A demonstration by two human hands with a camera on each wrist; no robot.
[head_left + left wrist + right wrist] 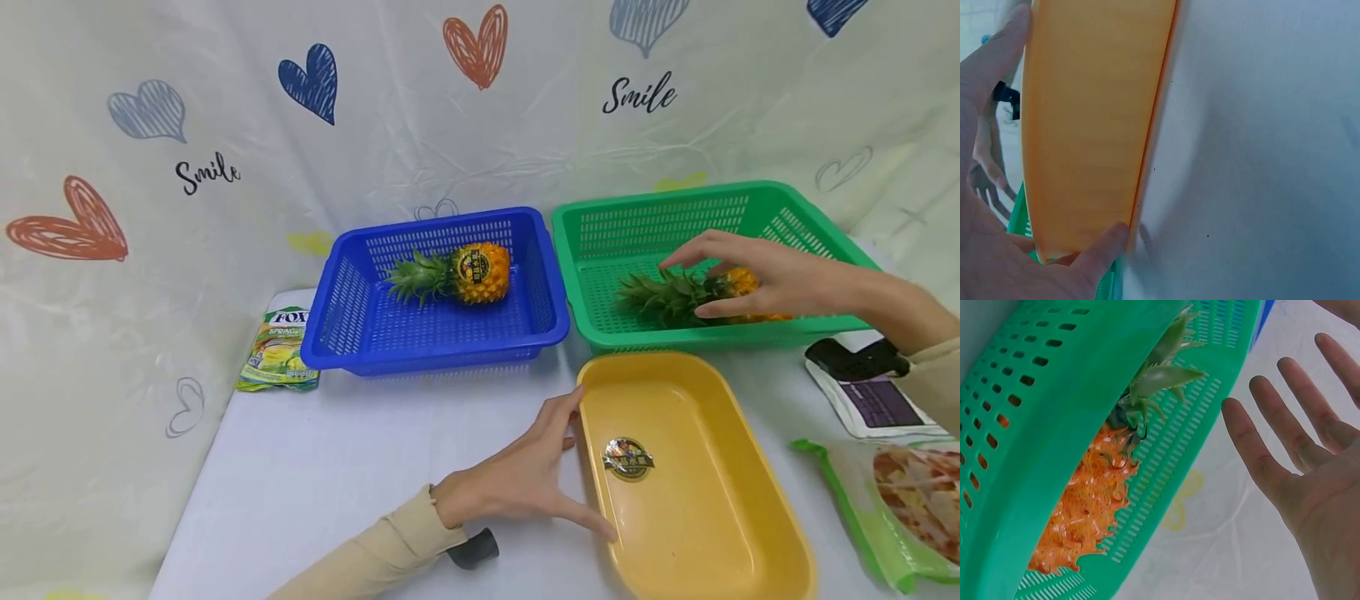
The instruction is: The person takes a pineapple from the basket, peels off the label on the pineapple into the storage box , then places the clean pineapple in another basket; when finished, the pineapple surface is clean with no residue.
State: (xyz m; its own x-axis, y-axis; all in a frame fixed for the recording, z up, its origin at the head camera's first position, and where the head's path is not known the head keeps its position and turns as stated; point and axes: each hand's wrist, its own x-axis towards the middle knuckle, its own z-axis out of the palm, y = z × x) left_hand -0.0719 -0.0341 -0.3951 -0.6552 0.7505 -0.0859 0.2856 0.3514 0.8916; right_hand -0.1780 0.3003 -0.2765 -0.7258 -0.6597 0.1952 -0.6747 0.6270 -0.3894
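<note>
My left hand point(517, 475) is at the left side of a yellow plastic tray point(697, 475), thumb and fingers spread wide along its rim. In the left wrist view its fingertips point(1113, 237) touch the outer wall of the tray. A round dark label point(628, 459) lies inside the tray. Over the green basket point(675, 340), my right hand point(787, 275) hovers with relaxed, parted fingers and holds nothing. Beneath it a pineapple point(667, 297) lies in the basket, its orange body partly hidden by the hand. The right wrist view shows that pineapple point(1091, 500) behind the green wall.
A blue basket point(442, 358) at the back holds another pineapple point(483, 275) bearing a round label. Left of it lies a green-yellow packet point(281, 350). On the right are a white and purple packet point(877, 400) and a green-edged food bag point(900, 508).
</note>
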